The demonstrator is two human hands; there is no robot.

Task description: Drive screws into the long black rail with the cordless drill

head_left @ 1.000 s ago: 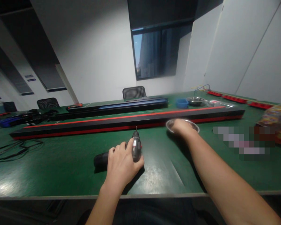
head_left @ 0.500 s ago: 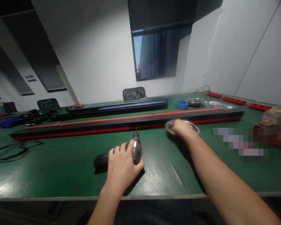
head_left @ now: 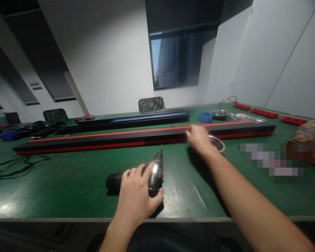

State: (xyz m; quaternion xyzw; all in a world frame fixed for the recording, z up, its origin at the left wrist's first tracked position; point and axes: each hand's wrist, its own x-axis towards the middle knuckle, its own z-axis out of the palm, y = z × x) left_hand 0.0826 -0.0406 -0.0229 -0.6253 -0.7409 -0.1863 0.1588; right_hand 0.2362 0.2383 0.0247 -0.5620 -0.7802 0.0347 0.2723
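Observation:
My left hand is wrapped round a grey cordless screwdriver that rests on the green table, its bit pointing away from me. My right hand reaches out over the near rim of a small steel bowl and sits close to the long black bar with red stripes. The fingers of that hand look pinched together; what they hold, if anything, is too small to see.
A second long black bar lies further back. A blue tray and another steel bowl stand at the back right. Black cables lie at the left. A colourful bag sits at the right edge.
My right hand has lifted out of the small steel bowl and moved left toward the long bar. My left hand has tilted the screwdriver slightly, its tip now further right.

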